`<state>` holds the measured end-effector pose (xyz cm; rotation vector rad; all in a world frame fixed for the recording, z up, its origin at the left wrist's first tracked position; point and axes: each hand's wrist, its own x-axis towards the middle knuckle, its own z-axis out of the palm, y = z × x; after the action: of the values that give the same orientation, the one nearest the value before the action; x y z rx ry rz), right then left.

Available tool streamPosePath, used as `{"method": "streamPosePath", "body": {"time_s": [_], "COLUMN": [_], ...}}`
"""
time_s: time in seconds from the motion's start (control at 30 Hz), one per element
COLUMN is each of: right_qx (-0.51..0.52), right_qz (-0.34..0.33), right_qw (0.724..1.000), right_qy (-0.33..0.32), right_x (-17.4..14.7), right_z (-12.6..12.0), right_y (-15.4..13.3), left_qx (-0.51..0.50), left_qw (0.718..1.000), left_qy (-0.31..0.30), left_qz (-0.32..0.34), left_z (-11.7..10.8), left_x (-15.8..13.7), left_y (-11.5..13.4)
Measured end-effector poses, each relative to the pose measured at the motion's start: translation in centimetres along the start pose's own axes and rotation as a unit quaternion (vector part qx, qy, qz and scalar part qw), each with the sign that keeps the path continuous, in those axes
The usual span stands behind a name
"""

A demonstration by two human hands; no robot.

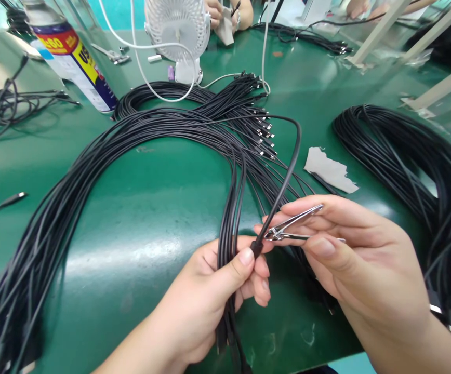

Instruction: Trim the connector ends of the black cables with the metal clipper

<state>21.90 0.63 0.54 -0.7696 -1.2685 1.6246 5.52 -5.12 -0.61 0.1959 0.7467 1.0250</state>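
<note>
My left hand [217,283] grips a small bunch of black cables [231,208] and pinches the plug end of one looped black cable [288,171] between thumb and fingers. My right hand [360,249] holds a metal nail clipper [293,224], its jaws at that cable's plug tip. A large bundle of black cables [93,156] arcs across the green table [151,208] from the lower left to a fan of connector ends [264,130] at centre.
A spray can [73,57] stands at the back left, a small white fan [178,31] behind the bundle. A second black cable bundle [424,161] lies on the right, a white cloth scrap [329,169] beside it. Another person's hands [225,13] work at the far edge.
</note>
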Motion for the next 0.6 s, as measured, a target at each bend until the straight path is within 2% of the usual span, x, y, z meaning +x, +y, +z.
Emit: {"method": "streamPosePath", "body": {"time_s": [0.6], "right_qx": [0.010], "right_qz": [0.004], "right_qw": [1.000], "right_qy": [-0.003], "right_x": [0.10], "right_z": [0.14], "right_y": [0.08], "left_qx": [0.014], "left_qw": [1.000], "left_qy": [0.000], "left_qz": [-0.009], "left_z": [-0.11], "left_x": [0.02], "left_y": [0.13]}}
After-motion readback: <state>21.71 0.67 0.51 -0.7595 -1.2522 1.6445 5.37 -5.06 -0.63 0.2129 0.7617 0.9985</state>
